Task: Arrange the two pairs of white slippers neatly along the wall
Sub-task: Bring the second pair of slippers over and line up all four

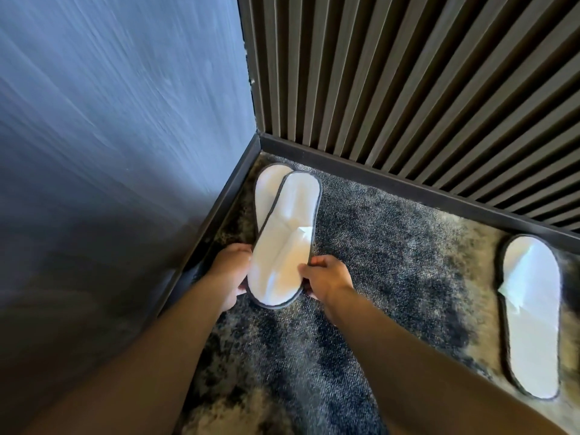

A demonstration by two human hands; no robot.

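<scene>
Two white slippers with dark trim lie stacked in the corner of the room. The upper slipper [287, 240] overlaps the lower slipper [266, 189], which shows only at its far left edge. My left hand [230, 265] grips the upper slipper's near left side. My right hand [324, 276] grips its near right side, thumb on top. Another white slipper [530, 312] lies flat at the far right, pointing toward the slatted wall; whether a second one lies under it I cannot tell.
A blue-grey wall [110, 136] rises on the left with a dark baseboard [216, 215]. A dark slatted wall [423, 89] runs along the back. The floor is mottled grey and tan carpet [392, 246].
</scene>
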